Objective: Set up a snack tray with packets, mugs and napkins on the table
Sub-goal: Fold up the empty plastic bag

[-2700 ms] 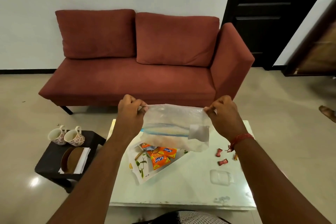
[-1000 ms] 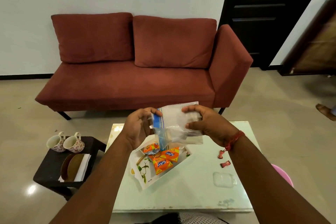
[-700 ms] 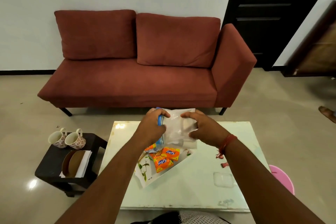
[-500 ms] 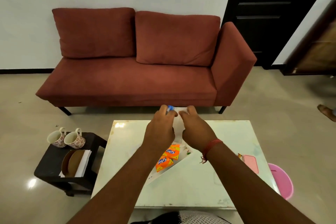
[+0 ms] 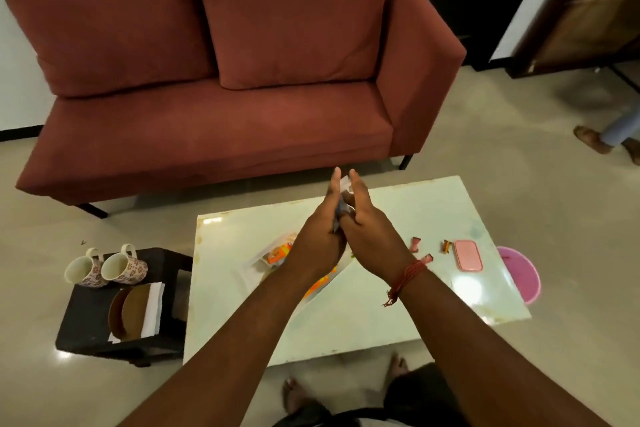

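While a red sofa point(image 5: 214, 87) fills the back of the head view and a pink bin point(image 5: 521, 270) sits by the far right of the table point(image 5: 433, 215), both forearms cross over the tray point(image 5: 258, 262) and hide most of the orange packets point(image 5: 278, 251) lying in it. Left hand point(image 5: 320, 239) and right hand point(image 5: 372, 239) are pressed palm to palm, closed on a folded clear bag point(image 5: 341, 210) with a blue strip. Two flowered mugs point(image 5: 107, 267) and white napkins point(image 5: 154, 308) sit on the black side table point(image 5: 86, 322), with wrapped candies point(image 5: 415, 244) and a pink case point(image 5: 467, 255) on the tabletop.
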The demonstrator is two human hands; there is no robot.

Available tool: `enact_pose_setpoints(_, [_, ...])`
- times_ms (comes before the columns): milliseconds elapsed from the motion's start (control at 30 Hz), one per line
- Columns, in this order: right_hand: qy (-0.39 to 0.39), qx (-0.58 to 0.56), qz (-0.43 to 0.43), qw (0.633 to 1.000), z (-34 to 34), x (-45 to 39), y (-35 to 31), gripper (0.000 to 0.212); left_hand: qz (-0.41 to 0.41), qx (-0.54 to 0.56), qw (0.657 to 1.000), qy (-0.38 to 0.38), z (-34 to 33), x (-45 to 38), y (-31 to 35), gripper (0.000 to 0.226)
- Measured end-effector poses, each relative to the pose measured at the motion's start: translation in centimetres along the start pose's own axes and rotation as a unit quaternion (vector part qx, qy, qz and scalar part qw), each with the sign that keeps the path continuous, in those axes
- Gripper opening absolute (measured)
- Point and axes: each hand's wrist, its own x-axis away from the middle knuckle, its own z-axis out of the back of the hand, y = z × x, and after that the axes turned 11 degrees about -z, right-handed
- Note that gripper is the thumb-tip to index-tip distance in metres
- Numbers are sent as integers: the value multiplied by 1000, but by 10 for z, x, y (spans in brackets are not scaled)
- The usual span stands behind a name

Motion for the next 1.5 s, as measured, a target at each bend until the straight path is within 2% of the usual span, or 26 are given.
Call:
enact_pose_setpoints(67, [8, -29, -23, 999, 9, 1, 17, 63, 41, -44, 998, -15, -17, -6, -4, 94])
enact_pose_setpoints(167, [6, -47, -60, 997, 35, -2, 41, 59, 105, -109, 988, -13, -44, -21, -9, 96])
enact_pose_setpoints(267, [-17, -39, -91, 995, 79, -15, 67, 48, 83, -161, 981, -68, -86, -41, -11, 91])
enact_pose_setpoints(433, [-42, -90, -126, 987, 163, -48, 125, 34, 37, -154, 987, -38, -174, -89, -8, 58])
enact_pose_setpoints(500, [-52, -98, -137, 984, 194, -63, 158, 30, 31, -168, 983, -73, -211, -110, -10, 51])
enact_pose_setpoints(567, [-63, -91, -163, 980, 228, -80, 198, 27, 36, -171, 976, -130, -254, -131, -14, 56])
enact_pose_setpoints(633, [-71, -58, -192, 977, 256, -97, 244, 28, 59, -190, 962, -186, -294, -145, -21, 65])
enact_pose_setpoints(733, [-75, 19, -241, 967, 292, -120, 322, 37, 85, -273, 925, -250, -350, -159, -37, 75])
enact_pose_setpoints(867, [-32, 136, -318, 938, 326, -141, 420, 45, 106, -321, 898, -284, -395, -163, -60, 79])
enact_pose_setpoints(1033, [27, 95, -435, 895, 337, -167, 531, 50, 104, -361, 875, -304, -429, -161, -101, 81])
enact_pose_setpoints(1167, [7, 92, -471, 877, 324, -200, 603, 53, 103, -369, 874, -299, -451, -155, -135, 81])
enact_pose_setpoints(1333, [-27, 88, -483, 870, 303, -254, 673, 50, 102, -362, 873, -312, -478, -139, -176, 80])
enact_pose_setpoints(1500, [-66, 104, -454, 883, 290, -287, 715, 69, 102, -375, 859, -334, -498, -138, -198, 80])
